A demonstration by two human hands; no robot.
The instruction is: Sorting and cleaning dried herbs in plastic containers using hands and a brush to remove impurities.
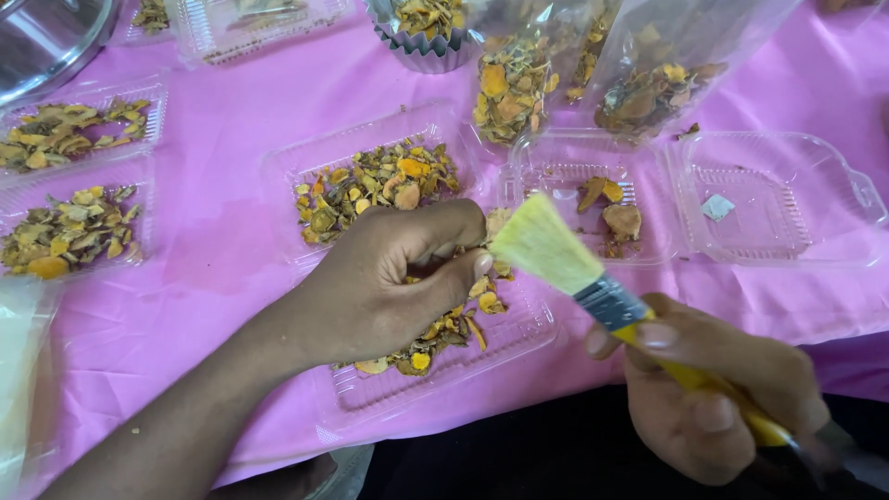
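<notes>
My left hand [389, 278] rests over an open clear plastic clamshell box [370, 393] full of dried orange and brown slices [370, 185]. Its thumb and fingers pinch a small slice near the box's hinge. My right hand [713, 389] grips the yellow handle of a flat paintbrush [556, 255]. The pale bristles point up-left, close to the pinched slice. To the right lies another open clamshell box [787, 199] holding only a few slices [616, 218] in its left half.
A pink cloth [231, 139] covers the table. Two filled boxes [69, 227] sit at the left. Clear bags of slices [648, 83] and a fluted cup [421, 37] stand at the back. A metal bowl [46, 37] is in the top left corner.
</notes>
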